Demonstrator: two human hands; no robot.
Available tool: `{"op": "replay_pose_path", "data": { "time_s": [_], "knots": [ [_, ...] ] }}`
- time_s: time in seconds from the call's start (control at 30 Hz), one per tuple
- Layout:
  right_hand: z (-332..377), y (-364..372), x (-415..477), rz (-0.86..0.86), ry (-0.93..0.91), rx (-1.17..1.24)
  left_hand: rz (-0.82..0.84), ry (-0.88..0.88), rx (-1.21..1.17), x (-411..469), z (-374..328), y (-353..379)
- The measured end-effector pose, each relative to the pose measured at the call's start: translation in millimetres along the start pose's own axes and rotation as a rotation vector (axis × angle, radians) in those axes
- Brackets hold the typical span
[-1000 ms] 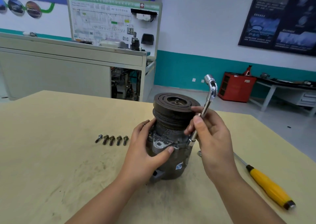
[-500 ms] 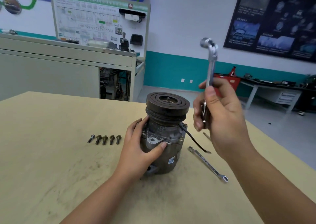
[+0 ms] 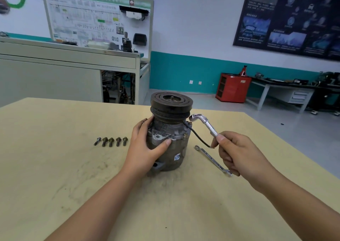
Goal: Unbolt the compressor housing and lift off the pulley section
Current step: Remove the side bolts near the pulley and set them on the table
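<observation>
1. Head view: compressor stands upright on the table, pulley on top; my left hand grips its side.
2. My right hand is closed round the bent wrench, whose socket end points left, just beside the flange.

Two bare arms and hands are all that shows of the person. The left forearm comes in from the near left edge, slim and smooth, and is bare down to the wrist. The left hand is bare, and its thumbnail is cut short. The right forearm comes in from the near right edge, also bare. The right hand is bare too, with a short, rounded nail on the thumb and creased knuckles.
</observation>
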State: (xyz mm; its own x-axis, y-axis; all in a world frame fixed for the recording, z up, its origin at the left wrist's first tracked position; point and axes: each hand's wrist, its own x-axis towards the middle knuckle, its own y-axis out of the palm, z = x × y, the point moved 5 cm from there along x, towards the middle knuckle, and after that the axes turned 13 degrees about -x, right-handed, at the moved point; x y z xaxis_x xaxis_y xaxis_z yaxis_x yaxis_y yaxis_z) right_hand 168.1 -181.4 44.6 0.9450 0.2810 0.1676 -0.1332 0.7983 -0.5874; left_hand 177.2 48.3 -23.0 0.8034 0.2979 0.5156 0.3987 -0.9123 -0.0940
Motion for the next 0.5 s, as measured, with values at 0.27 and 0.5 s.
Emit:
{"op": "replay_pose_path", "data": {
  "time_s": [0.27,0.5],
  "knots": [
    [-2.3,2.8,-1.8,0.086,0.109,-0.169,-0.009,0.013,0.006,0.8,2.3,-1.7],
    [10.3,4.9,3.0,0.095,0.149,-0.233,-0.006,0.007,0.013,-0.3,0.3,-1.5]
  ]
}}
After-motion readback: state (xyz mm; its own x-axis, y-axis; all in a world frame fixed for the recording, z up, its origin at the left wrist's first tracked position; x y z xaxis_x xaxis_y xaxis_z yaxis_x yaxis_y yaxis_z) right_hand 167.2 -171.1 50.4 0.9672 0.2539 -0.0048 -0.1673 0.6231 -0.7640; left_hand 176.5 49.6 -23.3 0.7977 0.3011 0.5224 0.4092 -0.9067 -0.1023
